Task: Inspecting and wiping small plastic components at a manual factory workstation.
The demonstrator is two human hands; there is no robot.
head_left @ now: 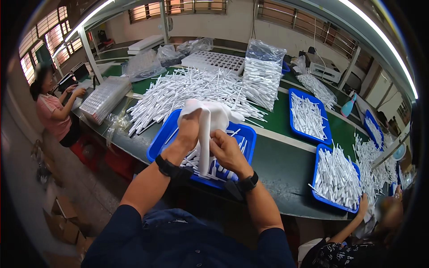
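Note:
My left hand [187,134] grips a white cloth [210,117] bunched above a blue tray [161,138]. My right hand [227,151] holds the lower part of a long white plastic stick [204,154] that the cloth wraps from above. The stick stands nearly upright between both hands. The blue tray below holds several more white sticks [193,160]. Both wrists wear black watches.
A large heap of white sticks [187,91] covers the green table [286,165] behind the tray, with a clear bag of sticks [261,76]. More blue trays [308,117] [336,177] lie to the right. A person in pink [53,111] works at left; another person's hand [363,205] reaches in lower right.

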